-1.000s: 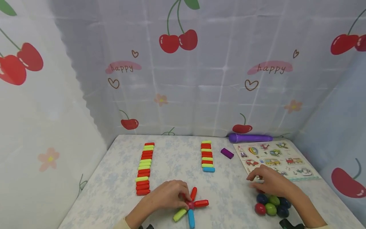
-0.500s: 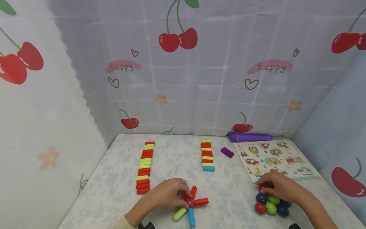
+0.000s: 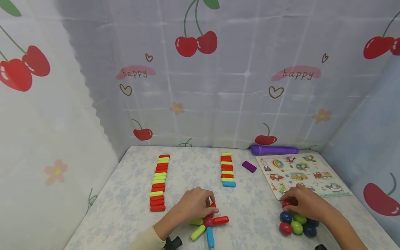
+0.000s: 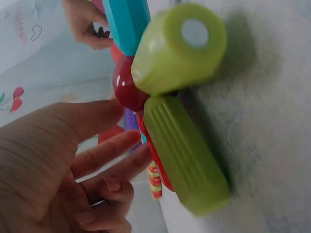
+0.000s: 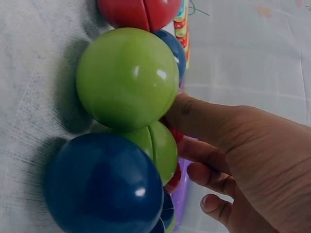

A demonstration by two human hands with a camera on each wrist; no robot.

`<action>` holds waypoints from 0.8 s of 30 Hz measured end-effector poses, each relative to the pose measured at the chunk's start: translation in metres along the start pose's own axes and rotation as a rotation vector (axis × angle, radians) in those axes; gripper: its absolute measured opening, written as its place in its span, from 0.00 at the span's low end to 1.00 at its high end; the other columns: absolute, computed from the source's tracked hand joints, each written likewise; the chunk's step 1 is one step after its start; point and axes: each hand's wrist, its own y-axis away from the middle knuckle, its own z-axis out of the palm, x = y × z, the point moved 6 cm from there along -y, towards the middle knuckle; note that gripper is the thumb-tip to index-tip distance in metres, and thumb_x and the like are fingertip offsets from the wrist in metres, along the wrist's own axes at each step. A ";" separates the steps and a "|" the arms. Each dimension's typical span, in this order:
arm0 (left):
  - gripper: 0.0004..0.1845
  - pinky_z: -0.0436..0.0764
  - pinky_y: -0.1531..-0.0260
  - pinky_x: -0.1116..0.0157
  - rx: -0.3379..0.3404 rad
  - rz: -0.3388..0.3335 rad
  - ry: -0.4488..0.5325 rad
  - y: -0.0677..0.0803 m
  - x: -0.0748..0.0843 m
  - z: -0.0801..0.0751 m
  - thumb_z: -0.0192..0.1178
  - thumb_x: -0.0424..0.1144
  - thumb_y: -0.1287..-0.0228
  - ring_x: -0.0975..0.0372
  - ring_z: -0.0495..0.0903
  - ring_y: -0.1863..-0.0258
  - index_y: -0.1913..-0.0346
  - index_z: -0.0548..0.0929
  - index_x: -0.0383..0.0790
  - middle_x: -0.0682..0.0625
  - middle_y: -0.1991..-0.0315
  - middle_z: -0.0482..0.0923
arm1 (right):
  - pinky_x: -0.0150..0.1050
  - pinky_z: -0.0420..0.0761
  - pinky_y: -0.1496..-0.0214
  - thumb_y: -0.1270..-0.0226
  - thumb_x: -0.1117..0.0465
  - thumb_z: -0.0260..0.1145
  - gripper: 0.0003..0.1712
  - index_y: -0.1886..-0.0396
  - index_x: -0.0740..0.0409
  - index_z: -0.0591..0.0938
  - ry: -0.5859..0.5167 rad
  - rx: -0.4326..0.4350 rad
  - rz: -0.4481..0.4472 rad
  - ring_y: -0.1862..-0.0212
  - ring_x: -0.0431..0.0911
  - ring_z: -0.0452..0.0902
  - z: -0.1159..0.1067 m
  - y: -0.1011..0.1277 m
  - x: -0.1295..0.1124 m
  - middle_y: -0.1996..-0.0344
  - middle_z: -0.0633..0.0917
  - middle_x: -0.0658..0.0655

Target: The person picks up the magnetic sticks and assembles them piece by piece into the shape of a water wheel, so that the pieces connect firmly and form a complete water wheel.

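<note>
The left hand (image 3: 194, 204) arches over the star (image 3: 207, 221), thumb and forefinger at its 1 o'clock red stick (image 3: 213, 205); whether they pinch it, I cannot tell. The right hand (image 3: 306, 203) pinches a red ball (image 3: 285, 204) at the cluster's (image 3: 297, 227) 11 o'clock edge, just beside the card's (image 3: 301, 177) 7 o'clock corner. A wide strip of table (image 3: 251, 215) parts star from cluster, at 3 o'clock. From the star, the short row (image 3: 227, 170) lies at 1 o'clock, the long row (image 3: 159, 181) at 10. The mic (image 3: 275, 150) lines the far edge.
</note>
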 end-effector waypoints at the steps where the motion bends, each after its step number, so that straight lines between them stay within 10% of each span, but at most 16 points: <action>1: 0.13 0.77 0.73 0.70 0.000 -0.007 -0.003 -0.001 0.002 0.001 0.78 0.53 0.37 0.73 0.75 0.75 0.57 0.90 0.51 0.67 0.76 0.81 | 0.37 0.75 0.61 0.39 0.47 0.83 0.15 0.54 0.44 0.94 0.007 0.006 -0.004 0.61 0.40 0.69 0.000 0.000 -0.001 0.60 0.88 0.40; 11: 0.12 0.76 0.76 0.68 -0.009 -0.088 0.129 0.001 0.004 0.005 0.79 0.49 0.38 0.69 0.77 0.78 0.58 0.87 0.50 0.64 0.77 0.79 | 0.68 0.78 0.35 0.38 0.49 0.83 0.19 0.50 0.47 0.92 -0.055 0.150 -0.112 0.39 0.61 0.81 -0.013 -0.018 -0.050 0.52 0.89 0.44; 24: 0.12 0.78 0.75 0.70 0.041 -0.080 0.209 0.008 0.002 0.007 0.81 0.46 0.39 0.73 0.77 0.76 0.62 0.87 0.48 0.65 0.75 0.81 | 0.40 0.84 0.47 0.33 0.48 0.80 0.22 0.43 0.49 0.91 -0.284 -0.011 -0.309 0.50 0.43 0.77 0.037 -0.086 -0.145 0.55 0.87 0.38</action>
